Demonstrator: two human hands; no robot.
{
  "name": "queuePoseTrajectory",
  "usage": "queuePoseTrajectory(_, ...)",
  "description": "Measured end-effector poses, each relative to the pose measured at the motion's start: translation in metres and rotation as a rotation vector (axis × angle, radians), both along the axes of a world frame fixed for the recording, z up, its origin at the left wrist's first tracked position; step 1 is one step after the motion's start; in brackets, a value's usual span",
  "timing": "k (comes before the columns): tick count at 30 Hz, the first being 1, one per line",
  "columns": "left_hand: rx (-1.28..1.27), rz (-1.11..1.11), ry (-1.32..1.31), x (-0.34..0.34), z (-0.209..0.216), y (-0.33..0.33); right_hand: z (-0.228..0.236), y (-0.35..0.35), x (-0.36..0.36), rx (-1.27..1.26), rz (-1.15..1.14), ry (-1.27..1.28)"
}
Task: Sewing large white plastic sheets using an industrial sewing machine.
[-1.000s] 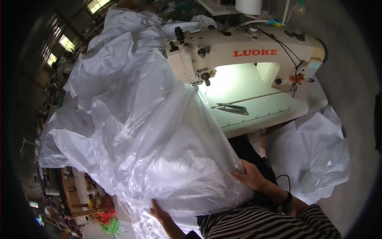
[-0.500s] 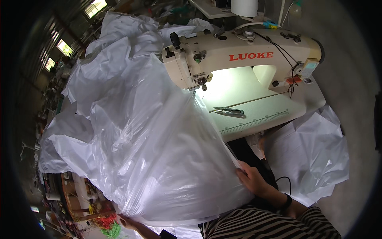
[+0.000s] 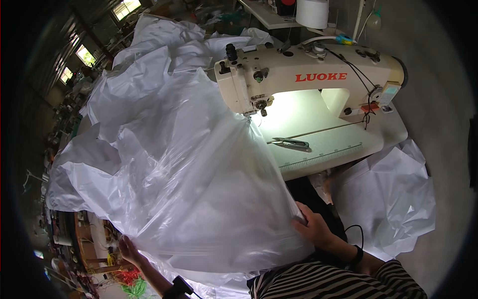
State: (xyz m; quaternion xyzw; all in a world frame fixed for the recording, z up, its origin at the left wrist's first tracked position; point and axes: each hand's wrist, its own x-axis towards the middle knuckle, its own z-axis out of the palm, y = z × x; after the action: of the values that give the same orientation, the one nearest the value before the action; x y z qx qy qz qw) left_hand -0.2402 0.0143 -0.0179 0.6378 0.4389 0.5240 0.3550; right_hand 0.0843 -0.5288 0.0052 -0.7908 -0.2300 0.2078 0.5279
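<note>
While the right hand [image 3: 312,228] pinches the near edge of the large translucent white plastic sheet [image 3: 184,174] and the left hand [image 3: 128,249] grips its lower-left hem, the sheet's far end sits under the cream sewing machine [image 3: 303,79]; stitching appears unfinished.

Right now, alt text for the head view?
A person's two hands hold up a large translucent white plastic sheet at a cream sewing machine: the left hand grips its lower edge, the right hand its right corner. Thread snips lie on the lit machine table.
</note>
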Motion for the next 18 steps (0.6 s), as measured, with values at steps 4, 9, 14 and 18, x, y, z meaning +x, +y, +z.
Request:
queuePoseTrajectory(4,0.030,-0.013,-0.110,0.018,-0.002,0.019,-0.001,0.000,-0.001,0.002,-0.003,0.006)
queuePoseTrajectory(9,-0.040,0.030,0.020,-0.025,-0.046,-0.012,0.024,-0.005,0.006,-0.215,-0.005,0.007)
queuePoseTrajectory(14,-0.019,0.144,0.172,-0.024,-0.060,-0.004,0.031,0.002,0.016,-0.251,-0.004,-0.051)
queuePoseTrajectory(18,-0.046,0.141,0.173,-0.022,-0.041,0.029,0.002,0.005,0.018,-0.130,0.022,-0.234)
